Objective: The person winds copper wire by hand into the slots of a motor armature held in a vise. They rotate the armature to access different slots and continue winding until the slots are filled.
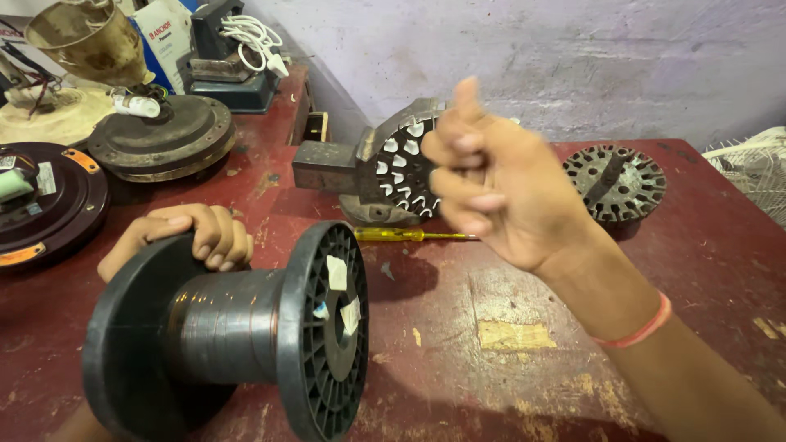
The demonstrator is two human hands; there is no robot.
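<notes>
Black plastic forms the wire spool [237, 336], which lies on its side low at the left of the worn red bench [508, 344], its ribbed flange turned toward the camera with small paper scraps stuck on it. The left hand [184, 237] rests on the far flange, and its fingers [214, 241] curl together over that rim, gripping it from behind; the wound core sits just below and in front of them.

The right hand [491, 184] is raised above the bench, well apart from the spool, somewhat blurred. Its fingers are curled in loosely with the thumb up, and whether they pinch anything fine I cannot tell. An orange-red band [643, 327] circles that wrist.

Behind the right hand a slotted stator core [401, 168] stands on edge, clamped in a dark metal vise [332, 164]. A yellow-handled screwdriver [409, 235] lies flat on the bench between the vise and the spool. A second round slotted core [616, 182] lies flat farther right.

At the left stand round fan motor housings: a brown one [164, 139] with a brass-coloured cup [86, 41] above it, and a dark one [45, 200] at the edge. A coiled white cable [258, 39] rests on a grey device at the back.
</notes>
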